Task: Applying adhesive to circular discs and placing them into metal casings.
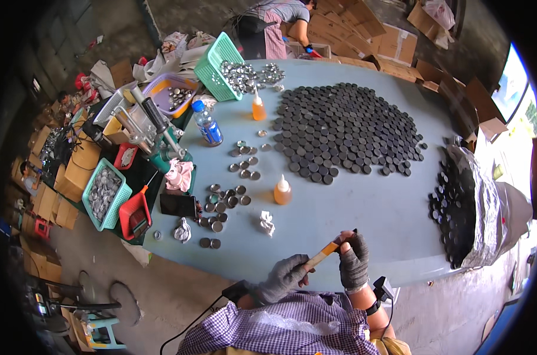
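My left hand (283,278), in a grey fingerless glove, is closed round the lower end of a flat yellow-brown stick (323,254). The stick slants up to my right hand (355,263), gloved the same way, whose bent fingers close at its upper end. A small dark bit shows at those fingertips; I cannot make out what it is. Both hands are over the near edge of the blue-grey table (375,207). Beyond them stand a squeeze bottle of orange liquid (282,190) and a crumpled white tissue (267,223).
Many dark round discs (345,130) cover the table's far middle; more spill from a silvery bag (487,219) at right. Shiny round caps (221,207) lie at left, near a water bottle (208,125), a hand press (153,127) and a green basket (218,68). Another person (274,26) bends over cartons.
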